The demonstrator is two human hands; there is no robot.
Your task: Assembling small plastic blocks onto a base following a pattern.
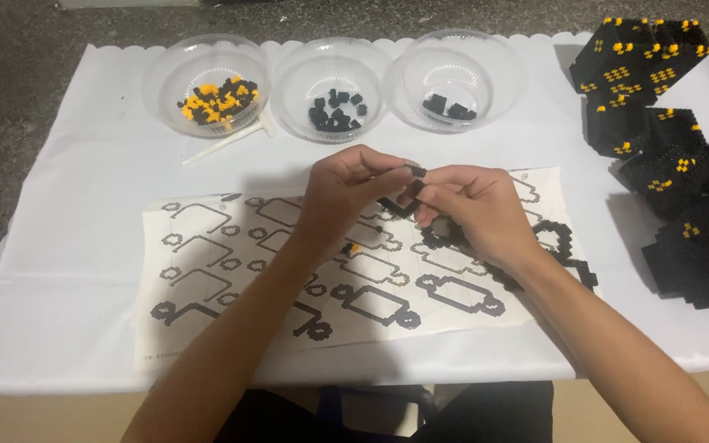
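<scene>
Fingers (410,182) of both hands pressed together, pinching a tiny black brick (418,171) just above the instruction sheet (207,279). Light, hard, probably slippery; best nipped by its side faces. Left hand (346,193) curled in from the left, right hand (473,209) meeting it, wrists raised off the bench (67,246). Beyond, three clear bowls (334,82) and black models (674,148).

Both bare forearms are reaching in from below and converging — the left hand (345,193) and right hand (476,209) are meeting fingertip to fingertip, fingers curled and pinching, wrists slightly raised.
</scene>
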